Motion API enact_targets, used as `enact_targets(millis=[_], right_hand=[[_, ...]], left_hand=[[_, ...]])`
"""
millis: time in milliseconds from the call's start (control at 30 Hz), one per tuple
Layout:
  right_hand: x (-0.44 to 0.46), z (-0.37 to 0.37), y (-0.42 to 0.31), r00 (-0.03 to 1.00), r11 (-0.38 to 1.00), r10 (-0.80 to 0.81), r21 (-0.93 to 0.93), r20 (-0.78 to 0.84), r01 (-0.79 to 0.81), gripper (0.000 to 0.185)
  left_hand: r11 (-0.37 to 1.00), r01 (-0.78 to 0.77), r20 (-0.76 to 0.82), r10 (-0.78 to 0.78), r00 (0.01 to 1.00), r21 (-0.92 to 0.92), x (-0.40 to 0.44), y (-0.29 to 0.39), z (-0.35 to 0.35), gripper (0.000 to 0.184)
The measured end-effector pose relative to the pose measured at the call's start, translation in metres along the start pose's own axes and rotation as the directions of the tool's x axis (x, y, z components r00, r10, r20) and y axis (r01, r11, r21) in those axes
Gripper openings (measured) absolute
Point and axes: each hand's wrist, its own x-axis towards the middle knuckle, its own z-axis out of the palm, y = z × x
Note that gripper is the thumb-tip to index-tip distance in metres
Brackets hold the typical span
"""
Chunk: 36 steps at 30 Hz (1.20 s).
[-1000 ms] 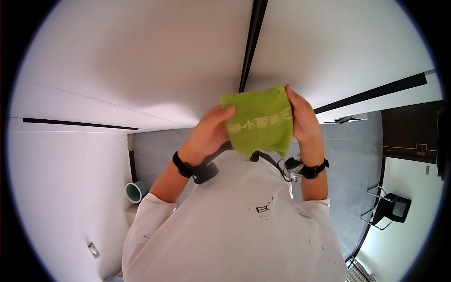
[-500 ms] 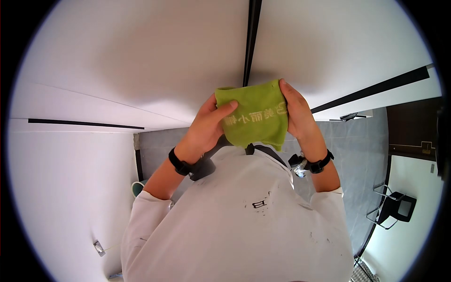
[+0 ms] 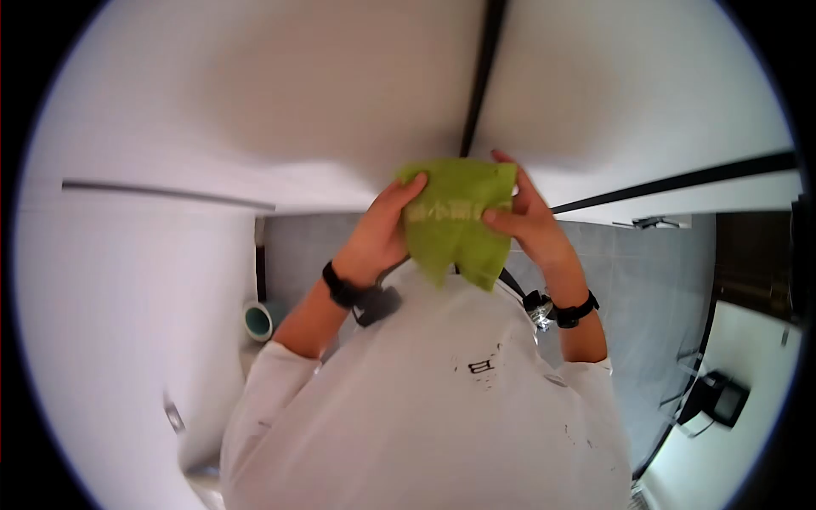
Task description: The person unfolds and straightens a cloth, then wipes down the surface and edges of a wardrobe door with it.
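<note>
Between my two hands is a green cloth (image 3: 455,234) with a line of pale printed characters, folded over, its lower edge hanging in two loose corners. My left hand (image 3: 382,225) grips its left side, thumb lying on the front face. At the right side, my right hand (image 3: 531,221) pinches the cloth with the thumb pressed on the front and the fingers behind. Some blur softens the cloth and the fingers. Black bands circle both wrists.
Just beyond the cloth stand white panels (image 3: 340,93) split by a dark vertical gap (image 3: 483,76). A white wall (image 3: 127,314) is on the left, with a round bin (image 3: 257,321) by it. To the right, a black chair (image 3: 718,398) stands on the grey tiled floor (image 3: 633,280).
My right thumb has moved onto the front of the cloth. The cloth's lower edge now hangs further down and parts into two corners. The view has shifted slightly.
</note>
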Motion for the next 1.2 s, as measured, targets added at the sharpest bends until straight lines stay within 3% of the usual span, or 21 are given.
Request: enact_targets(millis=[67,100,133,200,267,300,367,467,533,667,700,767,833,867,900,933,1000,1100,1133,1167,1200], right_hand=[[0.003,0.003,0.002,0.999,0.997,0.051,0.059,0.019,-0.052,0.08],[0.004,0.005,0.004,0.996,0.989,0.094,0.111,0.002,-0.094,0.08],[0.007,0.005,0.005,0.992,0.98,0.127,0.156,-0.016,-0.123,0.081],[0.009,0.003,0.014,0.984,0.964,0.178,0.193,0.032,-0.181,0.077],[0.014,-0.001,0.027,0.937,0.858,0.329,0.376,0.12,-0.35,0.067],[0.016,-0.005,0.035,0.932,0.855,0.337,0.371,0.135,-0.363,0.067],[0.013,-0.016,0.047,0.815,0.818,0.404,0.236,0.415,-0.525,0.061],[0.013,-0.01,0.051,0.783,0.798,0.493,0.161,0.378,-0.58,0.054],[0.01,-0.002,0.045,0.752,0.754,0.561,0.16,0.346,-0.637,0.051],[0.022,0.049,0.039,0.701,0.667,0.676,0.216,0.228,-0.713,0.042],[0.028,0.052,0.044,0.69,0.665,0.686,0.183,0.232,-0.724,0.042],[0.04,0.05,0.055,0.532,0.599,0.695,0.018,0.483,-0.8,0.034],[0.041,0.087,0.05,0.53,0.635,0.731,-0.145,0.43,-0.758,0.031],[0.042,0.105,0.049,0.547,0.655,0.746,-0.273,0.378,-0.705,0.028],[0.049,0.117,0.047,0.485,0.622,0.773,-0.339,0.409,-0.706,0.029],[0.052,0.132,0.048,0.479,0.617,0.779,-0.361,0.405,-0.699,0.029],[0.052,0.166,0.052,0.457,0.595,0.803,-0.475,0.381,-0.649,0.032],[0.061,0.207,0.064,0.401,0.56,0.828,-0.522,0.393,-0.644,0.03],[0.059,0.204,0.061,0.352,0.523,0.851,-0.582,0.389,-0.623,0.031],[0.065,0.213,0.071,0.276,0.503,0.854,-0.565,0.441,-0.654,0.032],[0.068,0.227,0.075,0.277,0.507,0.854,-0.583,0.441,-0.635,0.032]], left_hand=[[0.984,0.13,0.043,-0.126,0.991,-0.12,-0.005,-0.004,-0.016,0.038],[0.983,0.174,0.041,-0.172,0.984,-0.057,-0.009,-0.006,-0.027,0.04],[0.986,0.137,0.012,-0.136,0.991,-0.094,-0.016,-0.007,-0.034,0.04],[0.952,0.267,-0.06,-0.26,0.964,0.153,-0.027,-0.012,-0.041,0.042],[0.959,0.214,-0.122,-0.194,0.973,0.188,-0.044,-0.017,-0.041,0.044],[0.969,0.18,-0.119,-0.162,0.98,0.168,-0.049,-0.02,-0.044,0.044],[0.98,0.15,-0.117,-0.135,0.984,0.132,-0.062,-0.03,-0.048,0.045],[0.992,0.108,-0.134,-0.099,0.986,0.066,-0.067,-0.032,-0.055,0.048],[0.98,0.058,-0.106,-0.079,0.991,-0.192,-0.071,-0.035,-0.055,0.052],[0.977,-0.02,-0.081,0.003,0.997,-0.213,-0.103,-0.025,-0.063,0.055],[0.991,-0.055,-0.085,0.045,0.995,-0.118,-0.111,-0.021,-0.068,0.058],[0.992,-0.118,-0.083,0.115,0.99,-0.037,-0.128,-0.018,-0.08,0.06],[0.954,-0.123,-0.141,0.166,0.976,0.274,-0.15,-0.01,-0.095,0.051],[0.951,-0.155,-0.135,0.196,0.971,0.268,-0.163,-0.001,-0.103,0.051],[0.782,-0.035,-0.178,0.185,0.966,0.622,-0.177,0.008,-0.109,0.043],[0.487,0.113,-0.23,0.188,0.955,0.866,-0.192,0.013,-0.116,0.036],[0.496,0.015,-0.19,0.304,0.934,0.868,-0.219,0.014,-0.132,0.03],[-0.17,0.128,-0.039,0.45,0.892,0.977,-0.259,0.015,-0.165,0.029],[-0.19,0.122,-0.02,0.467,0.884,0.974,-0.264,0.013,-0.163,0.029],[0.179,0.162,-0.207,0.271,0.94,0.97,-0.278,0.02,-0.175,0.028],[0.513,0.251,-0.299,0.013,0.954,0.821,-0.289,0.023,-0.182,0.027]])
